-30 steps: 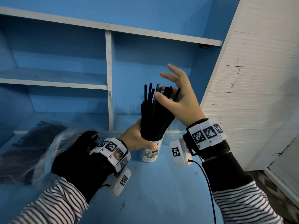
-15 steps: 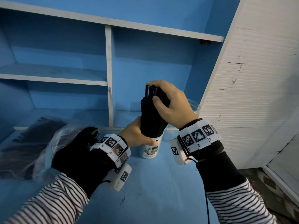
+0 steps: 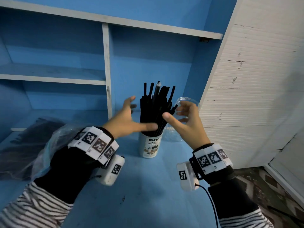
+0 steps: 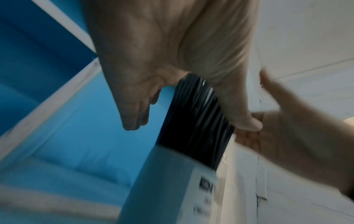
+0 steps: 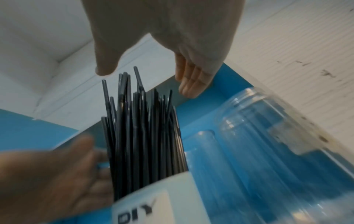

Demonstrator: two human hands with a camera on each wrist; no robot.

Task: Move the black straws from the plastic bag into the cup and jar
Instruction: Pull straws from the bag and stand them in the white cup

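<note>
Flanking the black straws (image 3: 154, 111) standing packed in the cup (image 3: 149, 148) with left hand (image 3: 126, 119) and right hand (image 3: 185, 119) both spread, gripping nothing, risking knocking the top-heavy cup toward the jar (image 3: 185, 102).

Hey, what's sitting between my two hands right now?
The black straws standing in the white cup; the head view shows the left hand and right hand open on either side.
</note>
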